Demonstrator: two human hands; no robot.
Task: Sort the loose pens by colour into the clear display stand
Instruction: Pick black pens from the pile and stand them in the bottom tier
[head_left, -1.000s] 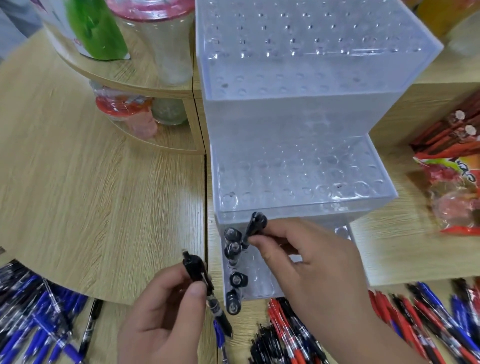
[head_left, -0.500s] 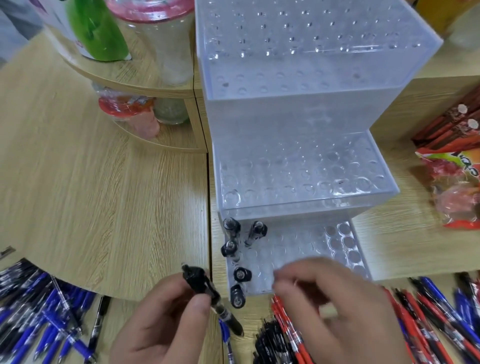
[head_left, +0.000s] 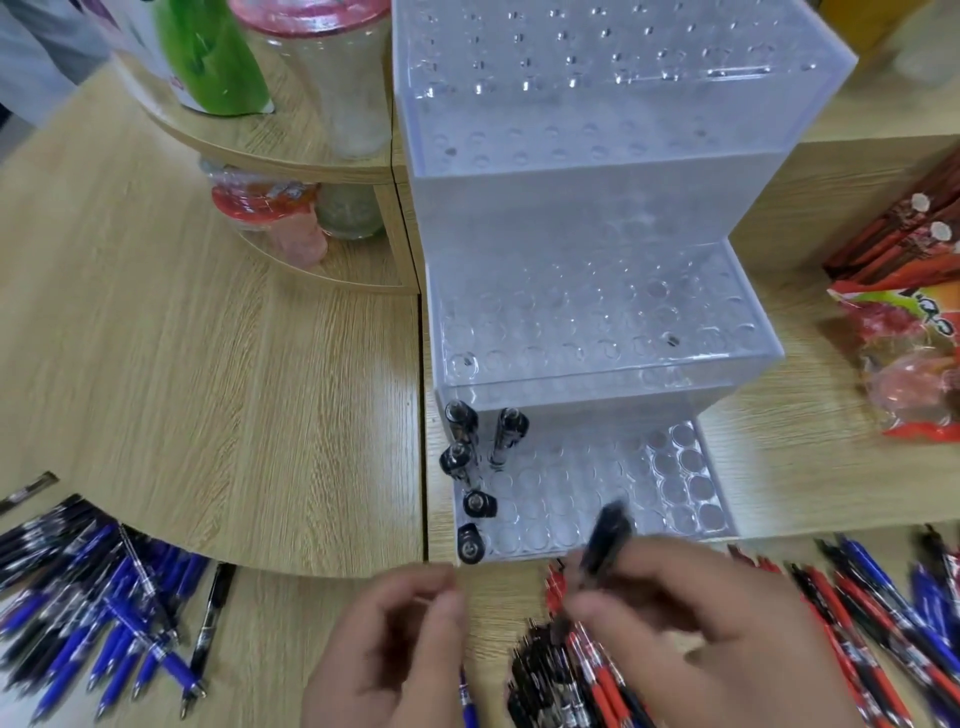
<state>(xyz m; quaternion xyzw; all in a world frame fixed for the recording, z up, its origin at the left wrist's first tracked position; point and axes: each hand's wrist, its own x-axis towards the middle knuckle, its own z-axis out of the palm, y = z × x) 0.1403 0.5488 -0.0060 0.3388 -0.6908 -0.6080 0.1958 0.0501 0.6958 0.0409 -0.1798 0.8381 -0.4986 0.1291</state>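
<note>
Hovering by clear display stand (head_left: 571, 223), black pen (head_left: 605, 540) was pinched in right hand (head_left: 691, 623); left hand (head_left: 395, 649) curled, grip unclear.

We see the clear display stand (head_left: 597, 208) upright on the wooden surface, three stepped tiers of round holes. Five black pens (head_left: 457, 460) stand in its lowest tier, four down the left column and one just beside the rearmost, caps up. Another black pen (head_left: 605, 540), blurred, tilts over that tier's front edge, pinched in the right hand (head_left: 701, 639). Loose blue pens (head_left: 104, 623) lie heaped at the left, red and black pens (head_left: 582, 675) in front of the stand, and mixed pens (head_left: 883, 597) at the right.
</note>
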